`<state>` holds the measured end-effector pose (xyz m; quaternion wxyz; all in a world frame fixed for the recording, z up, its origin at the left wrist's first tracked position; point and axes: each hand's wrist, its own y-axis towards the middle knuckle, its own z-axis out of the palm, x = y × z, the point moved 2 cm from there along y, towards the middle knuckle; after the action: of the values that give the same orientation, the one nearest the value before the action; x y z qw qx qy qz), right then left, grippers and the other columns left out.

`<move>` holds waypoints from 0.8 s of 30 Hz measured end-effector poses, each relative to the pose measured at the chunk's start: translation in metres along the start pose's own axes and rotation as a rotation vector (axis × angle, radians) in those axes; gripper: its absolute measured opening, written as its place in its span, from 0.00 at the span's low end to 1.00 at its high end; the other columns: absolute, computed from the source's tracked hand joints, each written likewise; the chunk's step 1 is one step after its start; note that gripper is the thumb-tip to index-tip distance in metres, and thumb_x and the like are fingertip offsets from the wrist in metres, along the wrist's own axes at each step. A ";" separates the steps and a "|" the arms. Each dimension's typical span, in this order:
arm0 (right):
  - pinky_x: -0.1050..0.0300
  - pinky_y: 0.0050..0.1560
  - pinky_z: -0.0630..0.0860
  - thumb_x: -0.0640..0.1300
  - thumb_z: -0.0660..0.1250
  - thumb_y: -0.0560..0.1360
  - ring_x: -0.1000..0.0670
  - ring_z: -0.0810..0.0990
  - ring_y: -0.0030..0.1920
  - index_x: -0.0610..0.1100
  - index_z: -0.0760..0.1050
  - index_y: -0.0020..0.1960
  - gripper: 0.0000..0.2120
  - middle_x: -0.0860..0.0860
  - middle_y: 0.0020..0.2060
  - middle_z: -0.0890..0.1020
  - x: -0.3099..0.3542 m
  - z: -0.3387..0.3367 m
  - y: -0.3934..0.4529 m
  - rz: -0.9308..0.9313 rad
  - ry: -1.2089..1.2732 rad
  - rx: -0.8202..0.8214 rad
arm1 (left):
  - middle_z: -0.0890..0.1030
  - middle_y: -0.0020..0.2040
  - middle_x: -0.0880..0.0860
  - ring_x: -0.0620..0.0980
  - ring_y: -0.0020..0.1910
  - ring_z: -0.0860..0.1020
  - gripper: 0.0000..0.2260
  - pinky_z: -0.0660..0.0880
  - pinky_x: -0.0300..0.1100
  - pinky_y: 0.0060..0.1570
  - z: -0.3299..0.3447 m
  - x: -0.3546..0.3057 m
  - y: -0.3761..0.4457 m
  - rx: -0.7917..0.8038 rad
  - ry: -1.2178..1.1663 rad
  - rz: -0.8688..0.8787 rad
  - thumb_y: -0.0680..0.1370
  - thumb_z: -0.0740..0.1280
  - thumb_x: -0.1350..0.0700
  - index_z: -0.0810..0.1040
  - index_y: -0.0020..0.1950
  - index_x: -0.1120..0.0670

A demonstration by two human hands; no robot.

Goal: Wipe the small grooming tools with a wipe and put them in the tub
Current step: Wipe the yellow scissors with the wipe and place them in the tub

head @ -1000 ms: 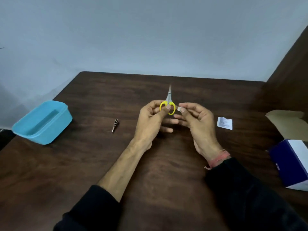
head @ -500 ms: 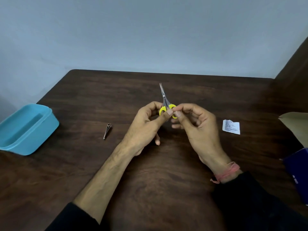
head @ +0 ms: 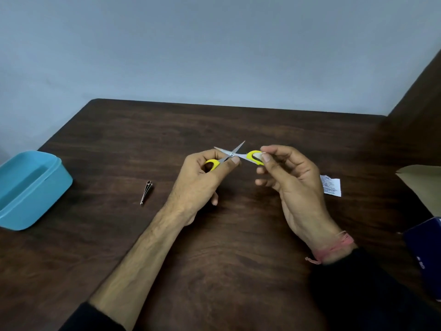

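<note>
Room: plain pale wall behind a dark wooden table (head: 238, 247), seen from above by the person at work
Scissors: small scissors (head: 231, 154) with yellow loops, held up off the table between both hands, blades spread into a cross and pointing away from the person; spreading them likely bares the inner edges and the pivot for cleaning
Left hand: the left hand (head: 202, 180) curls round one yellow loop, thumb lying along the shank near the pivot, which steadies the tool and keeps the blades apart
Right hand: the right hand (head: 291, 177) pinches a small white wipe (head: 259, 154) between thumb and forefinger against the other yellow loop; the remaining fingers hang loosely curled with nothing in them
Step in hand: wiping the scissors, at the handle end by the look of it; whether the blades are already done cannot be told
Nail clipper: a metal nail clipper (head: 146, 192) lies on the table left of the left hand, well apart from it, seemingly waiting its turn
Tub: a blue tub (head: 55, 185) stands open at the left edge, beyond the clipper, within easy reach for dropping in cleaned tools; no tool can be seen inside it
Wrapper: a torn white sachet (head: 330, 187) lies just right of the right hand, probably the wipe's packet
Right edge: a brown cardboard flap (head: 420, 180) and a dark blue box (head: 424, 254), partly out of view
</note>
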<state>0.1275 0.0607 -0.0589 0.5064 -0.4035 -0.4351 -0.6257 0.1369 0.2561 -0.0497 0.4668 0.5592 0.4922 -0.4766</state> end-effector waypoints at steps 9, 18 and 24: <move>0.58 0.36 0.84 0.36 0.73 0.82 0.47 0.88 0.40 0.41 0.83 0.55 0.04 0.43 0.54 0.90 0.004 0.000 -0.001 0.076 -0.010 0.096 | 0.67 0.40 0.57 0.57 0.34 0.62 0.07 0.69 0.38 0.21 0.001 -0.003 0.001 -0.003 -0.054 0.015 0.84 0.75 0.50 0.90 0.54 0.51; 0.58 0.34 0.80 0.36 0.71 0.83 0.53 0.78 0.36 0.42 0.83 0.57 0.05 0.48 0.47 0.87 0.001 -0.006 0.005 0.043 0.012 0.054 | 0.67 0.39 0.59 0.55 0.33 0.59 0.08 0.66 0.37 0.22 0.001 -0.005 -0.001 0.061 -0.023 -0.039 0.81 0.78 0.50 0.91 0.49 0.53; 0.59 0.33 0.79 0.34 0.72 0.82 0.54 0.78 0.36 0.40 0.84 0.63 0.11 0.49 0.49 0.88 -0.002 -0.007 0.005 0.019 -0.032 0.040 | 0.66 0.37 0.56 0.51 0.29 0.61 0.07 0.66 0.36 0.22 0.000 -0.004 -0.002 0.083 0.027 -0.036 0.81 0.78 0.50 0.91 0.49 0.53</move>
<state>0.1327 0.0544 -0.0618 0.5133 -0.4074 -0.4514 -0.6056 0.1350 0.2557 -0.0456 0.4277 0.5757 0.4881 -0.4974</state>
